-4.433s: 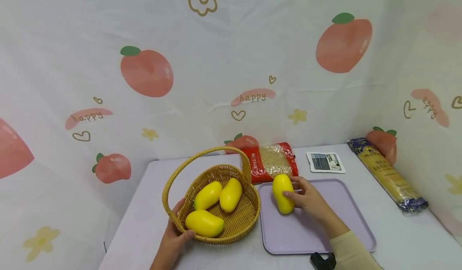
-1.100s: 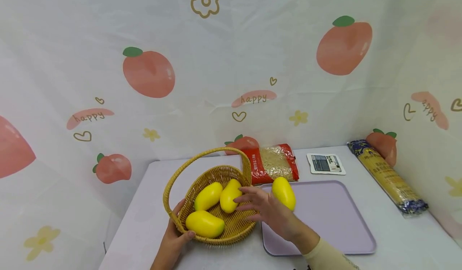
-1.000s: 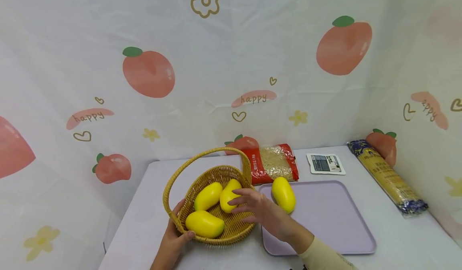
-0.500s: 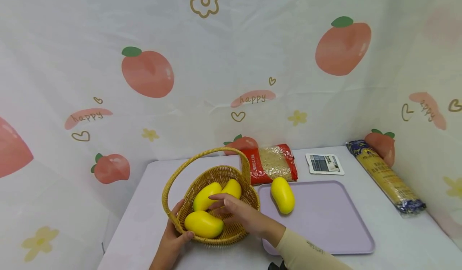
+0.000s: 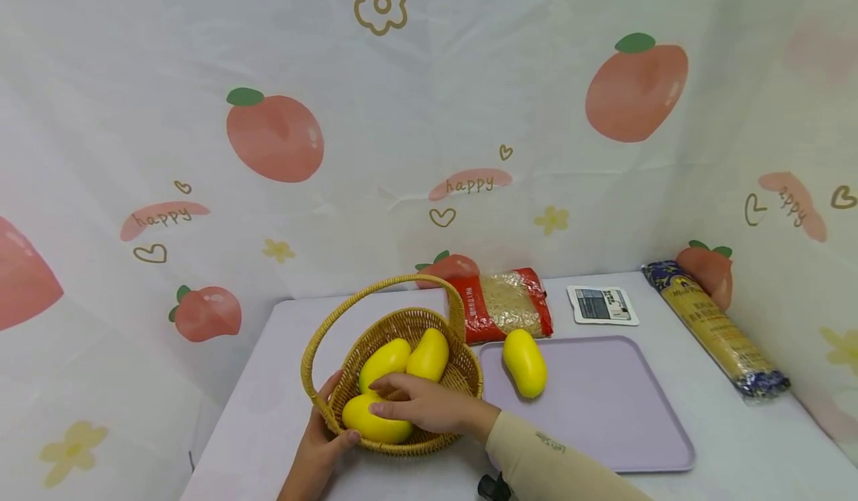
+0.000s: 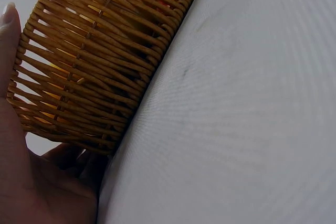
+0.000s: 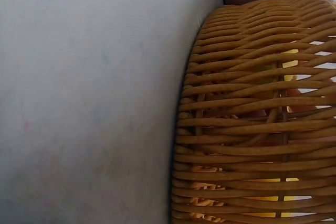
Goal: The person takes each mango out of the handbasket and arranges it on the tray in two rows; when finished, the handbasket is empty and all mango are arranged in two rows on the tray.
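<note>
My left hand [image 5: 320, 441] grips the left rim of the wicker basket [image 5: 462, 404], thumb over the edge and fingers around the outside. My right hand [image 5: 422, 404] reaches into the basket. Its thumb overlaps the front mango [image 5: 369, 423], and its bent fingers are between that mango and the back-left mango [image 5: 385, 359]; I cannot tell whether they grip the front one. The back-right mango [image 5: 429, 353] leans against the basket wall beyond my right hand. Another yellow mango [image 5: 525, 363] lies on the purple tray [image 5: 596, 412]. Both wrist views mostly show the basket's woven side [image 6: 100, 51].
A red-edged bag of noodles [image 5: 509, 304] lies behind the basket and tray. A small white packet [image 5: 603, 305] lies behind the tray. Along the right side is a long pack of spaghetti [image 5: 717, 326]. The basket's handle [image 5: 375, 289] arches over the left and back.
My right hand, which earlier set a mango on the tray, has moved left into the basket to the front mango. The back-right mango has shifted slightly. My left hand stays on the rim.
</note>
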`<control>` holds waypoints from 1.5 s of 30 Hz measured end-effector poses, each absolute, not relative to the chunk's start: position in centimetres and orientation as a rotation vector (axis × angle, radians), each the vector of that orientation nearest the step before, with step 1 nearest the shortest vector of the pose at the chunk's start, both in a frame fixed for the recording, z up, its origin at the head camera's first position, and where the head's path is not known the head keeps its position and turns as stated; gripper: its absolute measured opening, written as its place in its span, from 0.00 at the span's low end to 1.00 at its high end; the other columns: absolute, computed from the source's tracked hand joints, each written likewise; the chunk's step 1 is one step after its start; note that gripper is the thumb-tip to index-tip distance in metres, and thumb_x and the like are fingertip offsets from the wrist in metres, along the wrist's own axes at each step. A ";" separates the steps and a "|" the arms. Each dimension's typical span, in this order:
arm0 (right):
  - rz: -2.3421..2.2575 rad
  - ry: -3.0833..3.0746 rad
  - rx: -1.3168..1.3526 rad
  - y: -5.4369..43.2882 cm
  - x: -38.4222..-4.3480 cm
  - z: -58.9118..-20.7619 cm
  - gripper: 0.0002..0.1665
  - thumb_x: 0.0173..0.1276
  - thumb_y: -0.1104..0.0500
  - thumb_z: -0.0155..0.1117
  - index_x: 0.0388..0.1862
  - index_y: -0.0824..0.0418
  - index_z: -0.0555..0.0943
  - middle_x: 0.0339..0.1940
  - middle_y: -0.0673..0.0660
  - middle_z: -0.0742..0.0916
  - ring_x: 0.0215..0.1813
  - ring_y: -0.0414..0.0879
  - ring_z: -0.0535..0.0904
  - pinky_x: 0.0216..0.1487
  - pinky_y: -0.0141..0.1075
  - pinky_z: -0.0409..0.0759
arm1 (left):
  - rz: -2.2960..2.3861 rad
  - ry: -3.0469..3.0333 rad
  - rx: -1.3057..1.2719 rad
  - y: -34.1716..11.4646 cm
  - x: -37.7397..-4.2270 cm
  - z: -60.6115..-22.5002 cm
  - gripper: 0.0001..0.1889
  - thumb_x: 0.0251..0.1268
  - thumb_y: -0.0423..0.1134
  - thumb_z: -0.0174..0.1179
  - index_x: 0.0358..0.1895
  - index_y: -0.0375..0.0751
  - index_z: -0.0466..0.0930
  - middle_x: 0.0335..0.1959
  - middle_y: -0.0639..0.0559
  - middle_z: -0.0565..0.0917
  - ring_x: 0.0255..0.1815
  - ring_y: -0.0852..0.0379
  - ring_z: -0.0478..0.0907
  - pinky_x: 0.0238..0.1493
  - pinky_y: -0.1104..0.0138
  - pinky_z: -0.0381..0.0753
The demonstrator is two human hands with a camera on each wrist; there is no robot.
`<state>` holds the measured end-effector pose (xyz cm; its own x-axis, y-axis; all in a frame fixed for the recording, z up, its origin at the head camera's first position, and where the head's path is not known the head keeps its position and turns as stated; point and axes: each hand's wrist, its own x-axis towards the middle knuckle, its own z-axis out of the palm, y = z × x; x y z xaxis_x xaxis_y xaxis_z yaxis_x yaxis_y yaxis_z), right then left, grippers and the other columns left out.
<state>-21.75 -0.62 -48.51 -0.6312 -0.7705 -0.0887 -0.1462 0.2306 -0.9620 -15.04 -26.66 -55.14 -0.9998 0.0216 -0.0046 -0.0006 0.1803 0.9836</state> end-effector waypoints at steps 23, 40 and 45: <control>-1.367 1.969 -0.753 -0.9 -22.1 -49.1 0.26 0.76 0.55 0.77 0.70 0.49 0.84 0.58 0.43 0.85 0.60 0.40 0.78 0.68 0.46 0.74 | 2.006 2.360 -0.018 -26.8 -15.1 -55.5 0.48 0.76 0.39 0.73 0.89 0.68 0.53 0.88 0.47 0.52 0.79 0.55 0.59 0.65 0.77 0.68; -1.352 1.945 -0.763 -0.7 -22.5 -49.1 0.35 0.71 0.59 0.81 0.75 0.49 0.80 0.62 0.45 0.85 0.62 0.42 0.79 0.68 0.47 0.75 | 2.016 2.369 0.012 -26.7 -15.1 -55.4 0.46 0.78 0.39 0.71 0.89 0.66 0.53 0.88 0.45 0.52 0.81 0.51 0.59 0.65 0.76 0.70; -1.338 1.959 -0.783 -0.6 -22.4 -49.0 0.34 0.70 0.60 0.81 0.73 0.49 0.81 0.62 0.43 0.85 0.62 0.40 0.78 0.69 0.47 0.74 | 2.014 2.381 0.031 -26.5 -15.1 -55.2 0.46 0.78 0.37 0.71 0.89 0.64 0.53 0.89 0.42 0.51 0.82 0.41 0.55 0.64 0.78 0.69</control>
<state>-22.35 -0.62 -48.97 -0.6233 -0.7638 -0.1679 -0.1212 0.3064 -0.9441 -15.07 -26.52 -55.19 -0.9995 0.0301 -0.0047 0.0004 0.1658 0.9862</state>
